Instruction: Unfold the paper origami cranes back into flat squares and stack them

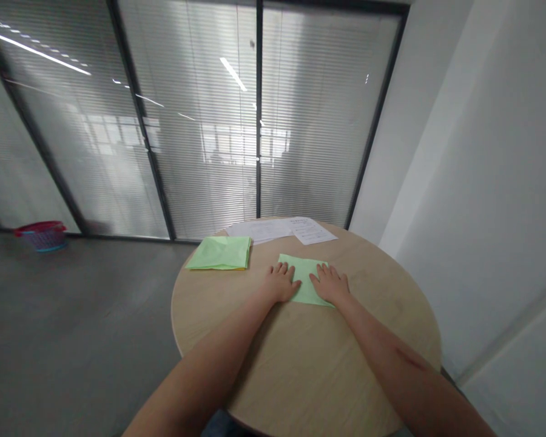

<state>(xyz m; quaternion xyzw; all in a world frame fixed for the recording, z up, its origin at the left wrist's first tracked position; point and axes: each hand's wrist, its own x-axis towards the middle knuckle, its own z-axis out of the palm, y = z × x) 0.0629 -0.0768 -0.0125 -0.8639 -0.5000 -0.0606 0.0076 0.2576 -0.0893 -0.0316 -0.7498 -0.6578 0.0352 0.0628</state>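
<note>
A light green sheet of paper (306, 284) lies flat on the round wooden table in front of me. My left hand (281, 283) rests palm down over its left edge, fingers spread and pointing away from me. On the opposite edge, my right hand (331, 284) presses down in the same way, thumb turned inward. The middle of the sheet shows between my two thumbs. Its left and right edges are partly hidden beneath my hands.
A stack of green sheets (221, 252), with a bit of yellow underneath, sits at the table's (300, 370) left rim. Printed white papers (313, 230) lie at the far edge. Glass panels with blinds (209, 121) stand behind. A red and blue basket (43, 235) is on the floor.
</note>
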